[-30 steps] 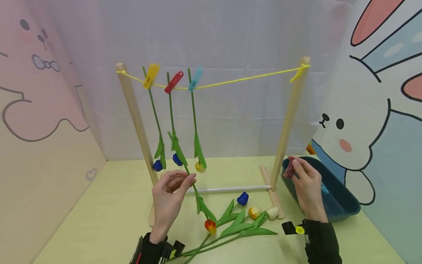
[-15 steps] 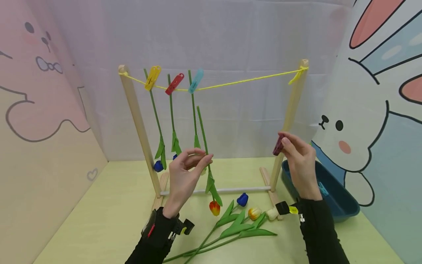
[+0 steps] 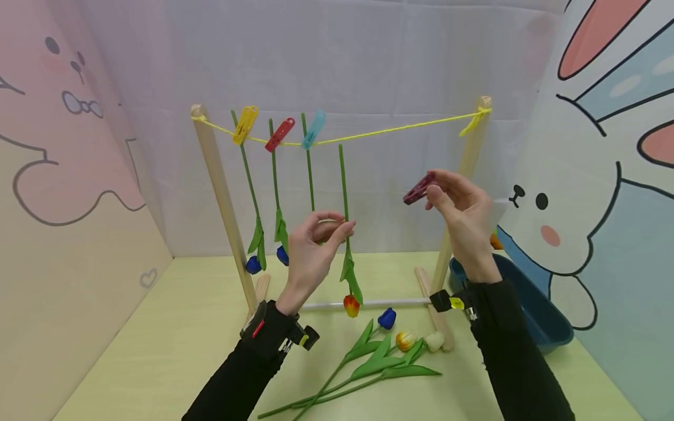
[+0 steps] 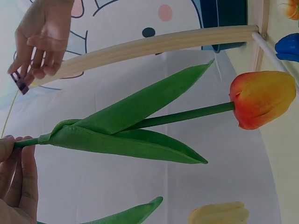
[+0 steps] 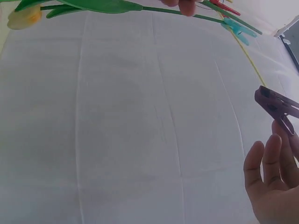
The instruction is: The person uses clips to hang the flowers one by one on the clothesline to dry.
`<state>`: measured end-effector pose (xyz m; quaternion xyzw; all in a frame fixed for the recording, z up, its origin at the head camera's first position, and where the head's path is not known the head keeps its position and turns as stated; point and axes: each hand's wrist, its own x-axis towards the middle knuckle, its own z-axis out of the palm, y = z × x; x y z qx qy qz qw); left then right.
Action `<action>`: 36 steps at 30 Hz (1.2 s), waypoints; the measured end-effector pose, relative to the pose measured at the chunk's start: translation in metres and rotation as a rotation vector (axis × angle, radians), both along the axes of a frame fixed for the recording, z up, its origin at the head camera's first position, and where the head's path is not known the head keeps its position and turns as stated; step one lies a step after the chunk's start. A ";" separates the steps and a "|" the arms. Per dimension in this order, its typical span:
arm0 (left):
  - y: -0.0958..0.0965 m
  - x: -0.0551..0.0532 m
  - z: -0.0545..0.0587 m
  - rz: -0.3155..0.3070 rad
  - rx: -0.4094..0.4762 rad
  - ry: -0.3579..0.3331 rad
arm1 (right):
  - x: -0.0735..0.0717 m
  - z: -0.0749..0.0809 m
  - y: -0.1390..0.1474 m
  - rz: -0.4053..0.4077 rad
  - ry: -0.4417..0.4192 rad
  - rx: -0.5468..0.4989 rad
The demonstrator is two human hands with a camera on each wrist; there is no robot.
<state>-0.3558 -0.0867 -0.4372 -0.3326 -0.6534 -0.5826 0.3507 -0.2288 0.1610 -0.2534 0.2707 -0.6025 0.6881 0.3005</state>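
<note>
My left hand pinches the green stem of an orange-red tulip, which hangs bloom-down in front of the yellow string. Its stem top comes just below the string, right of the blue clothespin. In the left wrist view, the tulip's bloom and long leaves fill the middle. A dark purple clothespin is gripped by my right hand, a little below the string. The right wrist view has this clothespin between thumb and fingers, its tip pointing at the string.
A yellow clothespin and a red clothespin hold two blue tulips on the string, between wooden posts. Several tulips lie on the table. A dark blue basin stands at the right.
My left hand has carried the orange-red tulip up and to the right, its stem swinging upright. My right hand has lifted the purple clothespin up and leftward from over the basin.
</note>
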 end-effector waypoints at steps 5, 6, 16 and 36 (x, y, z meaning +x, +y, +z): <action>0.005 0.065 0.073 0.013 0.009 -0.030 | -0.005 0.025 -0.013 -0.044 -0.002 0.086; 0.006 0.082 0.090 0.012 0.016 -0.055 | -0.006 0.030 -0.016 -0.048 0.001 0.102; 0.006 0.102 0.126 0.082 0.029 -0.142 | -0.017 0.078 -0.040 -0.087 0.041 0.247; 0.010 0.080 0.128 0.086 0.051 -0.115 | -0.027 0.113 -0.076 -0.047 -0.101 0.258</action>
